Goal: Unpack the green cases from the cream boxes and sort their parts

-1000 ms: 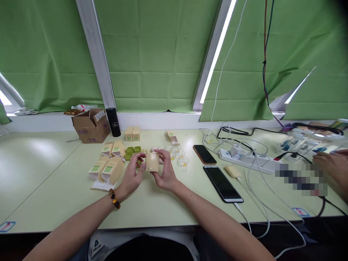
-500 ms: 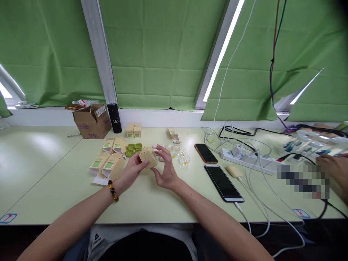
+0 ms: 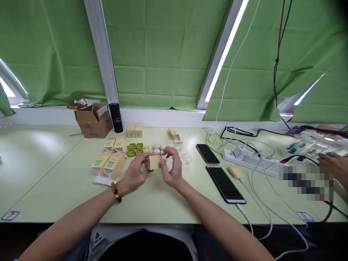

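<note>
Both hands are working a small tan carton [image 3: 152,162] just above the pale green bench [image 3: 54,170], straight in front of the person. The left hand [image 3: 136,172], with a bead bracelet [image 3: 116,192] at its wrist, is wrapping fingers around the carton's left end and holding it firmly. The right hand [image 3: 172,167] is closing on the right end, fingertips curled over the top edge as if pressing a flap; whether that flap is open or tucked in I cannot tell. By my judgement the step in hand is the closing or folding of this carton's end, and it is calling for a steady hold from the left while the right fingertips are pushing the flap home.

Just beyond the hands, green trays [image 3: 135,149] are lying beside small white pieces [image 3: 157,148] and clear cups [image 3: 186,158]. To the left, more flat tan cartons with green labels [image 3: 110,165] are lying near each other. Two phones [image 3: 225,183] are resting to the right, near a power strip [image 3: 248,159] with tangled cables. Farther back a brown cardboard box [image 3: 94,119] and a black flask [image 3: 115,116] are standing by the window sill. At the far right another person's hand [image 3: 333,165] is working apart.
</note>
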Tool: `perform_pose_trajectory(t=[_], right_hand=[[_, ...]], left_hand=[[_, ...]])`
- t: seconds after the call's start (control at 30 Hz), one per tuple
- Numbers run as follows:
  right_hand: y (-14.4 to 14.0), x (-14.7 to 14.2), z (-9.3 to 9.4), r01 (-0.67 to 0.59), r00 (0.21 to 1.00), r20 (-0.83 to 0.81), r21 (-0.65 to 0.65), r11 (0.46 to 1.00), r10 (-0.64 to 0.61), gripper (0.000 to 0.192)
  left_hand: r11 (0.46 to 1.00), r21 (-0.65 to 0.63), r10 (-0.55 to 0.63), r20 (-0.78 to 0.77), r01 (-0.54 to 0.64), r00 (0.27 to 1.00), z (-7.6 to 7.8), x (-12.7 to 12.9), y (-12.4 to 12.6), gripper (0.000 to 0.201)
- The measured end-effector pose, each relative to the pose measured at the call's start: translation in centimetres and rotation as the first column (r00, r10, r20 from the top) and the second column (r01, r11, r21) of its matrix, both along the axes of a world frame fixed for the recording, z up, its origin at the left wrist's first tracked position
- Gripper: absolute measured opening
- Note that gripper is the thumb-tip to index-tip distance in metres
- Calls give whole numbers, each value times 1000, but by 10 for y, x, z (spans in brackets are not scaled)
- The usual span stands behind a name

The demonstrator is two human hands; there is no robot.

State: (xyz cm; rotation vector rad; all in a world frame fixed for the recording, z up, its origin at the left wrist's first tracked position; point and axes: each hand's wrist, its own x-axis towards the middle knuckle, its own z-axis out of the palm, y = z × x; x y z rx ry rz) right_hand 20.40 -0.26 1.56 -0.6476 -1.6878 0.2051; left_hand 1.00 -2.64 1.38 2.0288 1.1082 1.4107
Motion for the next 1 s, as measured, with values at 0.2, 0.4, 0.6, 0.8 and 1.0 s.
perform_pose_trajectory(t=[0.2, 0.4, 0.6, 0.8, 1.0], right_hand=[[-11, -7, -1, -27, 981, 193, -4, 1000, 27, 58], [-11, -7, -2, 54, 963, 268, -102, 993, -25, 65], [-11, -7, 0, 35, 956, 292, -115, 993, 0, 69], [-12, -12, -3, 63, 965, 260, -165, 984, -18, 73], [-6, -6, -5, 36, 991, 130, -275, 961, 0, 70]], left_hand=[[975, 219, 85, -232, -33, 969, -3, -3, -2, 59], [978, 205, 91, -300, -29, 950, -4, -6, -1, 57], [970, 244, 110, -412, -7, 905, 6, -2, -6, 52], [934, 357, 192, -518, 7, 834, 5, 1, -6, 48], [948, 309, 216, -469, -70, 856, -9, -4, 0, 59]])
